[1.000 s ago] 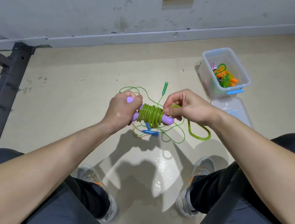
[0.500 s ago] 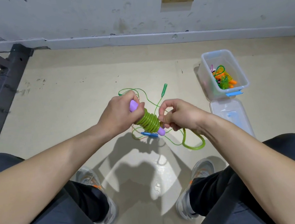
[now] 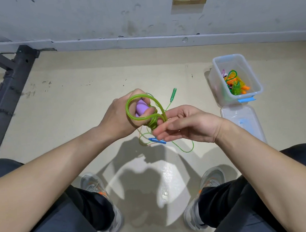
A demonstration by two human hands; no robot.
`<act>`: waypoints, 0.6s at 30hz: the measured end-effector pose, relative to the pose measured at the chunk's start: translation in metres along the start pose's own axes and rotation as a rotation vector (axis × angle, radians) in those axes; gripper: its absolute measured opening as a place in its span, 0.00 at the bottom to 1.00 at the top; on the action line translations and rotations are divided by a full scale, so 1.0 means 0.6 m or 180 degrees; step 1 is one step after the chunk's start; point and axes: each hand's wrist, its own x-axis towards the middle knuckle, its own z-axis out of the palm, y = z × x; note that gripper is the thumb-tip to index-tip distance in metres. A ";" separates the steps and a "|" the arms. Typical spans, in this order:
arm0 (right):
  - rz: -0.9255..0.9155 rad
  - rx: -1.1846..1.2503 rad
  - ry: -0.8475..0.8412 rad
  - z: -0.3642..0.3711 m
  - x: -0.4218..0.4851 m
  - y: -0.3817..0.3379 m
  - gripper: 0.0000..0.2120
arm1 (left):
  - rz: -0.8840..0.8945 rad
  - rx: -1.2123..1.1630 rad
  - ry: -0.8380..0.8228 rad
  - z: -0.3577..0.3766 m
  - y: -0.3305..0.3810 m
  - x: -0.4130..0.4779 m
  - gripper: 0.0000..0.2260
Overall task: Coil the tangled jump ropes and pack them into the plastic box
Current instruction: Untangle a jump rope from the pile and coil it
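My left hand (image 3: 120, 114) grips the purple handles (image 3: 142, 107) of a thick green jump rope (image 3: 141, 117), whose last loop arcs over the fingers while the rest is wound round the handles. My right hand (image 3: 184, 125) is beside it with fingers stretched out, fingertips at the rope's coils. Below on the floor lies a thin green rope (image 3: 185, 148) tangled with a blue handle (image 3: 157, 140) and a green handle (image 3: 173, 93). The clear plastic box (image 3: 256, 89) stands at the right with coiled colourful ropes inside.
The box's clear lid (image 3: 244, 121) lies on the floor just in front of the box. A dark metal frame (image 3: 5, 90) runs along the left. A grey wall with a skirting strip (image 3: 142, 40) closes the back. My knees and shoes are at the bottom.
The handles have tilted upright in my left hand. The hanging end of the thick green rope has come up into a loop over my left hand. My right hand has opened.
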 end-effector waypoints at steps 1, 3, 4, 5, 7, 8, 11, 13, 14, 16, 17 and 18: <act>-0.0103 -0.0307 0.0164 0.004 0.002 0.001 0.08 | -0.0083 0.0005 -0.0071 -0.002 0.001 0.001 0.13; -0.0309 -0.1121 0.0550 0.010 0.004 0.000 0.12 | -0.0189 -0.0012 -0.0229 -0.001 0.006 -0.001 0.16; -0.0432 -0.1472 0.0683 0.013 0.005 -0.001 0.15 | -0.0204 -0.0105 -0.0277 0.001 0.008 -0.004 0.18; -0.0563 -0.1696 0.0760 0.014 0.006 -0.002 0.17 | -0.0204 -0.0218 -0.0300 0.003 0.010 -0.007 0.20; -0.0759 -0.2009 0.0966 0.012 0.008 0.000 0.17 | -0.0202 -0.0362 -0.0277 0.005 0.017 -0.012 0.23; -0.0838 -0.2154 0.1123 0.011 0.009 0.000 0.18 | -0.0218 -0.0395 -0.0231 0.003 0.019 -0.011 0.24; -0.1088 -0.2685 0.1686 0.007 0.012 0.001 0.22 | -0.0264 -0.0367 -0.0071 -0.007 0.025 -0.005 0.25; -0.1292 -0.3187 0.1995 0.009 0.013 -0.001 0.20 | -0.0376 -0.0418 -0.0129 -0.007 0.028 -0.005 0.23; -0.1349 -0.3163 0.2002 0.009 0.014 0.001 0.18 | -0.0419 -0.0455 -0.0172 -0.004 0.030 -0.007 0.23; -0.1281 -0.2646 0.1859 0.012 0.017 0.007 0.13 | -0.0454 -0.0488 -0.0241 0.003 0.033 -0.012 0.23; -0.1216 -0.2327 0.1836 0.014 0.019 0.010 0.10 | -0.0477 -0.0493 -0.0287 0.006 0.034 -0.015 0.24; -0.1189 -0.2005 0.1864 0.017 0.021 0.010 0.08 | -0.0506 -0.0510 -0.0337 0.008 0.037 -0.016 0.24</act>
